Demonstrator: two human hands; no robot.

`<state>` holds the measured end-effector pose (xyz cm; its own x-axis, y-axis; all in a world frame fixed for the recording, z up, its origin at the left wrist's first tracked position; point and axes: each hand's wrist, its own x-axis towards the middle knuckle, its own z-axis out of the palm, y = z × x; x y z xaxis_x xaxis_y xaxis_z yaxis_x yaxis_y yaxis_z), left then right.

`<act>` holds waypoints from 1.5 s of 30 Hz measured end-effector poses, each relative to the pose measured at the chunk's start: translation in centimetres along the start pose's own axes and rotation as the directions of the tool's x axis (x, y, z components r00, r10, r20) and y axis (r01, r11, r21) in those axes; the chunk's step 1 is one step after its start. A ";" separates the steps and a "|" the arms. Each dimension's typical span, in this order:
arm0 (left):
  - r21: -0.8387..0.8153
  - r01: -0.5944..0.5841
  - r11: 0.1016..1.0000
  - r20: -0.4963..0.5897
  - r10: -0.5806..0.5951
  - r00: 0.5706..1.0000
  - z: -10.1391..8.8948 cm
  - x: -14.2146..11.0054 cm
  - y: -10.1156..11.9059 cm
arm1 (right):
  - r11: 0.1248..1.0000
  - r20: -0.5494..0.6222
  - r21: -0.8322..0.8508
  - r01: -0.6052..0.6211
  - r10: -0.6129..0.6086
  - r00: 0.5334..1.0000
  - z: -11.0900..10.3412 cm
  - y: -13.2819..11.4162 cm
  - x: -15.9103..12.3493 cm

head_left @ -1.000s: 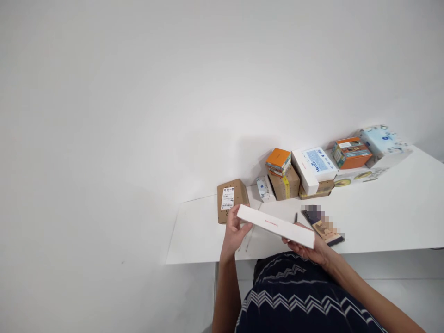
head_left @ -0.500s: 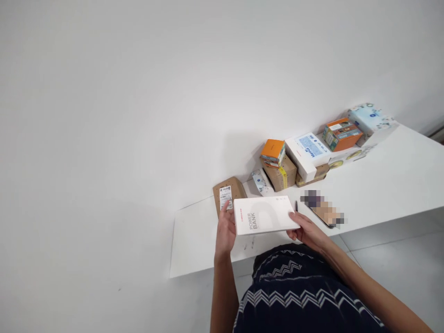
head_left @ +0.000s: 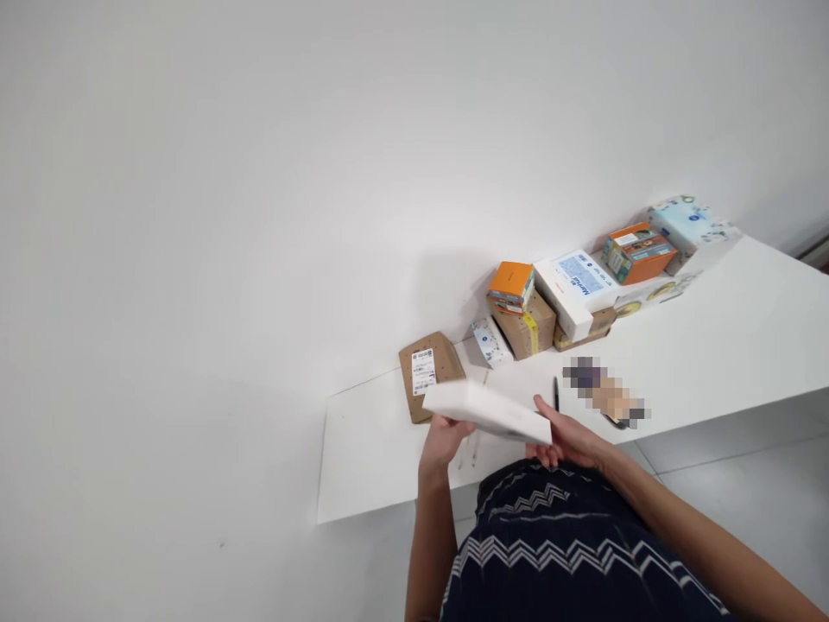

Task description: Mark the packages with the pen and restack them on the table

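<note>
A slim white power bank box (head_left: 485,409), blurred by motion, is tilted above the table edge in front of my body. Its left end is gripped by my left hand (head_left: 443,442), the thumb lying along the lower side. At the opposite end my right hand (head_left: 570,436) has its thumb behind the box and its fingers below, with the corner between them. The printed face is turned out of sight. A cardboard box (head_left: 446,361) with a shipping label is just beyond my left hand. A dark pen (head_left: 555,394) lies close to my right thumb.
Along the wall on the white table (head_left: 363,458) stand a small orange box (head_left: 511,281) on a carton (head_left: 523,333), a small patterned box (head_left: 490,342), white boxes (head_left: 570,302), another orange box (head_left: 639,253) and a light-blue box (head_left: 690,226). A partly pixelated flat item (head_left: 605,393) lies at right.
The power bank box turned its printed face toward me half a second ago, and has since tipped so that face is hidden. Both hands stayed at its ends; the view shifted slightly.
</note>
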<state>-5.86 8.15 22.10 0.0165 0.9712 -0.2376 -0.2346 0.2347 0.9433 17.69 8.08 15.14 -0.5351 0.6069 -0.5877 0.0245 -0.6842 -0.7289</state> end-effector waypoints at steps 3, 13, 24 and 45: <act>-0.164 0.070 0.984 -0.106 -0.088 0.991 1.6 0.7 -0.2 | 0.711 -0.307 -0.703 -0.019 -0.279 0.910 -3.8 1.7 2.8; -0.468 0.168 0.868 -0.175 -0.277 0.945 4.7 -0.8 0.6 | 0.222 -0.254 -0.958 -0.180 -0.373 0.893 -6.8 4.6 6.8; -0.411 0.076 0.909 -0.200 -0.171 0.965 5.6 -1.2 2.0 | 0.844 -0.586 -0.487 0.226 -0.508 0.631 -7.1 -0.7 2.2; -0.257 0.095 0.962 -0.091 -0.122 0.988 10.1 -1.9 0.8 | 0.314 -0.095 -0.771 0.554 -0.917 0.388 2.7 -7.1 -5.6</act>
<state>3.74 6.93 25.68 -0.0436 0.9276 -0.3710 -0.4738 0.3078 0.8251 18.24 8.50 24.55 -0.1498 0.9009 0.4073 0.3621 0.4334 -0.8253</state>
